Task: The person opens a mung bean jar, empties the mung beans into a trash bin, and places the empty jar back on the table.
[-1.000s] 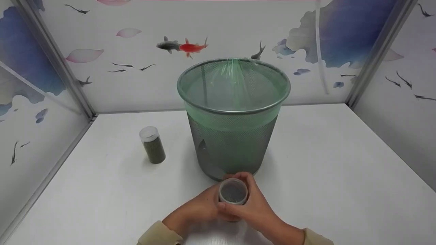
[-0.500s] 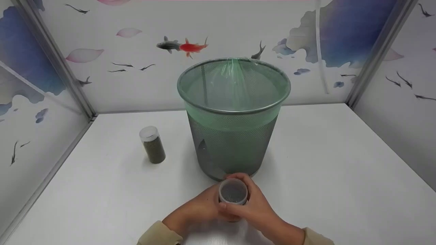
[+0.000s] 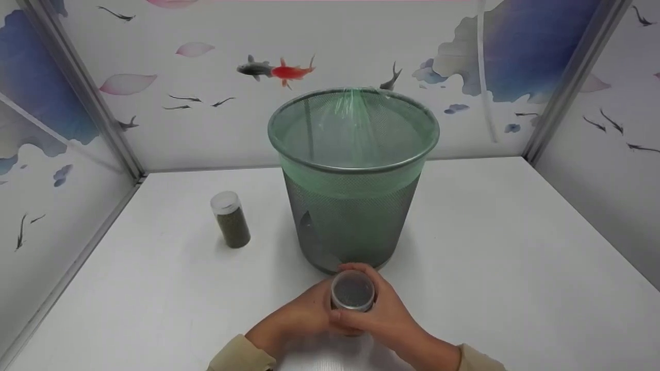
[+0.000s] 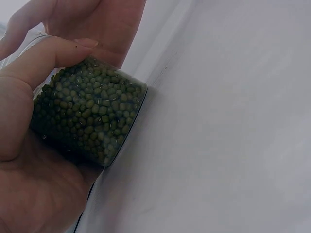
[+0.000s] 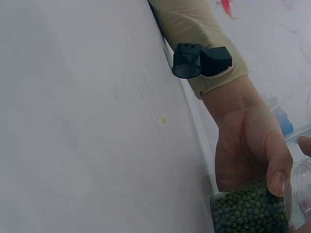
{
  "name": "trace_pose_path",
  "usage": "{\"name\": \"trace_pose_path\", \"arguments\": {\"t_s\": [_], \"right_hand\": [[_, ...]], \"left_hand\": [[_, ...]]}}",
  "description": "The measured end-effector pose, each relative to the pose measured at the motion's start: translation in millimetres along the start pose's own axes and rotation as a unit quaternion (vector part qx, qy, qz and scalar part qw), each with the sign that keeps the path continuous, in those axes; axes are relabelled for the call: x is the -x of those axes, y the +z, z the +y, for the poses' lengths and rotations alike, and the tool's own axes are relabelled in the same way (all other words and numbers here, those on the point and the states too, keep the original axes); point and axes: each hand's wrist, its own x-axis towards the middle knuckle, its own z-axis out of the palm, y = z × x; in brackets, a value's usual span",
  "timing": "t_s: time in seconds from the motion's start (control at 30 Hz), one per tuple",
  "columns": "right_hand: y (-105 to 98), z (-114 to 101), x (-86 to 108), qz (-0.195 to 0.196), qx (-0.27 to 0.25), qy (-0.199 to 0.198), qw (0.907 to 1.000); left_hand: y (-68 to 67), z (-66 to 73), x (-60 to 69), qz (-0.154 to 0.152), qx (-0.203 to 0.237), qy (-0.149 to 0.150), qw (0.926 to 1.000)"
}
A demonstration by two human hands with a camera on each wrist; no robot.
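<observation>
A clear jar of green mung beans stands upright on the table in front of the bin. My left hand grips its body low down, with the thumb lying across the side in the left wrist view. Around the jar's clear lid curl the thumb and fingers of my right hand. In the right wrist view only the tips of the right fingers show, beside the lid. The lid appears to be on the jar. Part of the jar's body is hidden behind both hands.
A mesh waste bin with a green liner bag stands just beyond my hands. Left of it, a second clear-lidded jar with dark greenish contents stands on the white table. Printed panels enclose the back and sides.
The fingers of my right hand have shifted slightly around the lid, towards the left at the far side. My left hand, the bin and the second jar have stayed put.
</observation>
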Motion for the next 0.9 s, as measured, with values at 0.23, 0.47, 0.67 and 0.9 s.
{"name": "trace_pose_path", "arguments": {"t_s": [0.23, 0.47, 0.67, 0.9], "right_hand": [[1.5, 2.2, 1.6, 0.022, -0.014, -0.008, 0.9996], [1.4, 1.9, 1.7, 0.023, -0.021, 0.003, 0.9995], [1.5, 1.9, 1.2, 0.025, -0.016, 0.003, 0.9995], [0.9, 0.2, 0.5, 0.011, -0.010, 0.005, 0.9999]], "left_hand": [[-0.5, -0.8, -0.6, 0.002, -0.010, 0.004, 0.9999], [-0.9, -2.3, -1.6, 0.000, -0.016, 0.013, 0.9998], [-1.3, -3.6, -1.7, 0.000, -0.016, 0.014, 0.9998], [-0.8, -4.0, -1.4, -0.002, -0.012, 0.017, 0.9998]]}}
